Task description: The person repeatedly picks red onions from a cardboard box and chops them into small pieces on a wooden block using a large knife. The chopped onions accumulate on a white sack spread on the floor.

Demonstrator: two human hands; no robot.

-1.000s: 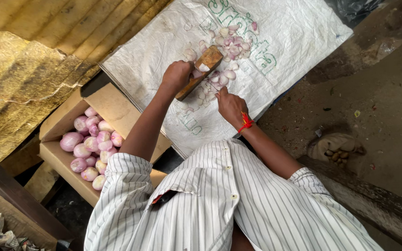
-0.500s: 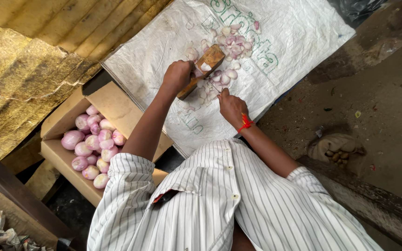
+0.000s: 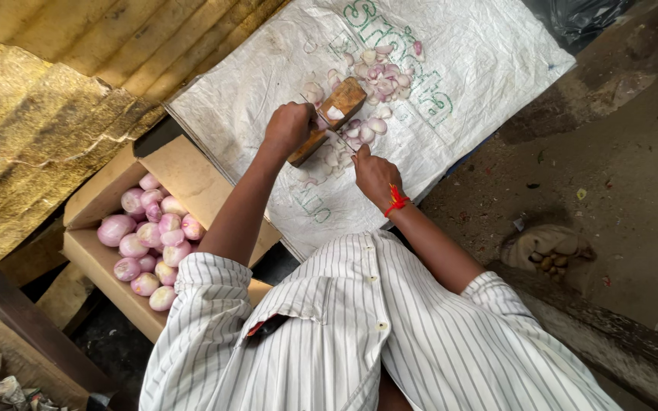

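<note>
Left hand (image 3: 287,128): closed in a fist around the handle of a knife (image 3: 329,114) with a broad wooden-looking block at its far end.
Right hand (image 3: 375,173): fingers curled down, pressing something small on the white sack (image 3: 268,91); what it pins cannot be told.
Knife axis: slants from the left fist up and away toward the onion pieces (image 3: 378,84).
Blade position: thin edge runs between the two hands, just beside the right fingertips.
Nearer hand: the right lies closest to the cut point.
Box of peeled onions (image 3: 150,236): well apart, beside the left elbow.
</note>
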